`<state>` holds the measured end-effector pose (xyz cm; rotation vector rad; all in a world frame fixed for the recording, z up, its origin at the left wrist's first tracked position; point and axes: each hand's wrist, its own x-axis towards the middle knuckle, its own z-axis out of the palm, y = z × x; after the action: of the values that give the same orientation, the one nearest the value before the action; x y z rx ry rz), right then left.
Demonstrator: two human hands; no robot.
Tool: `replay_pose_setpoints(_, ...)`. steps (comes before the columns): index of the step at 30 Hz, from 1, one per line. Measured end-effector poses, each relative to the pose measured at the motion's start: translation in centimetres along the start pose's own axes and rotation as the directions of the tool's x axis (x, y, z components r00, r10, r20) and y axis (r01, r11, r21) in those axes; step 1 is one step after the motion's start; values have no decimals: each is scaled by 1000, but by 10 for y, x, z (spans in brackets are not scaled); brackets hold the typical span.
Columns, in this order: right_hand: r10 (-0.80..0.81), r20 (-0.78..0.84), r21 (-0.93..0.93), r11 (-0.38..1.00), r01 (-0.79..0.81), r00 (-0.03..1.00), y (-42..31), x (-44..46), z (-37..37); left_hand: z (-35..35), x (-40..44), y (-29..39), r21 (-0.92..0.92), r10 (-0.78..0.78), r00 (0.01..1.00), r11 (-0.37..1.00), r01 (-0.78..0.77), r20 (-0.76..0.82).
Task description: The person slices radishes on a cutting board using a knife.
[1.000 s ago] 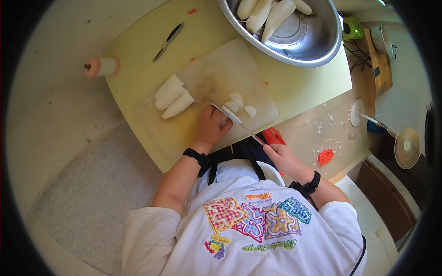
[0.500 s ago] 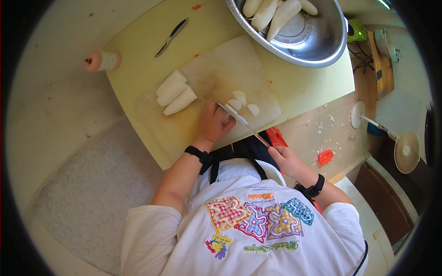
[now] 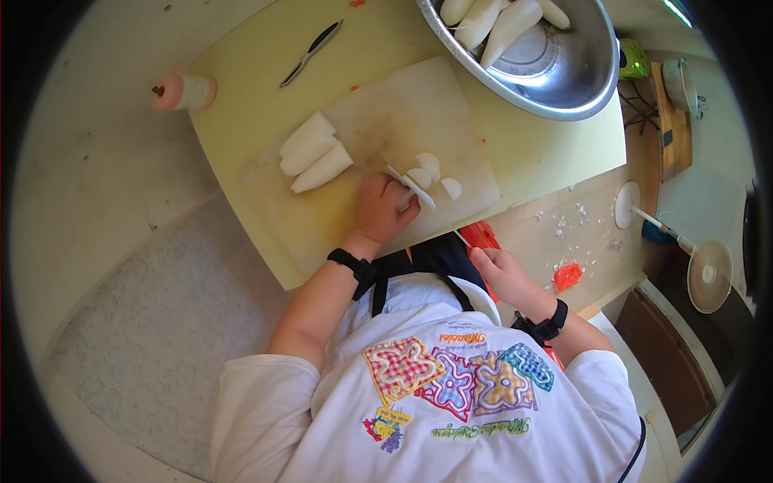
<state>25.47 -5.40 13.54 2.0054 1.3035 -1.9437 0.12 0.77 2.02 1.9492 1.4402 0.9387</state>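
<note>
Table: we have the yellow table (image 3: 555,153) in front of us, a pink-capped bottle (image 3: 189,92) at its far-left edge.
Bowl: our metal bowl (image 3: 592,72) sits at the table's right, whole radishes (image 3: 511,30) inside.
Board: our board (image 3: 451,97) lies flat, its lower part near our body.
Left hand: we press curled fingers of our left hand (image 3: 385,208) on a radish piece (image 3: 405,201) on the board.
Right hand: we keep our right hand (image 3: 506,275) closed round the knife (image 3: 461,237), its blade side beside our left fingertips.
Chunks: our peeled chunks (image 3: 320,165) lie together, left of the left hand.
Tool: a slim black-and-silver tool (image 3: 311,53) lies beyond the board.
Slices: we see pale slices (image 3: 429,165) right of the blade.
</note>
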Motion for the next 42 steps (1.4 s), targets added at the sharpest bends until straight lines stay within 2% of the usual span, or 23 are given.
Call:
replay_pose_setpoints(12, 18, -4, -58, 998, -18, 1000, -13, 3, -1, 2, -3, -4, 1, 14, 1000, 1000, -14, -2)
replay_pose_setpoints(42, 12, 6, -31, 999, -12, 1000, -22, 22, 6, 3, -3, -4, 16, 6, 1000, 1000, -6, -4)
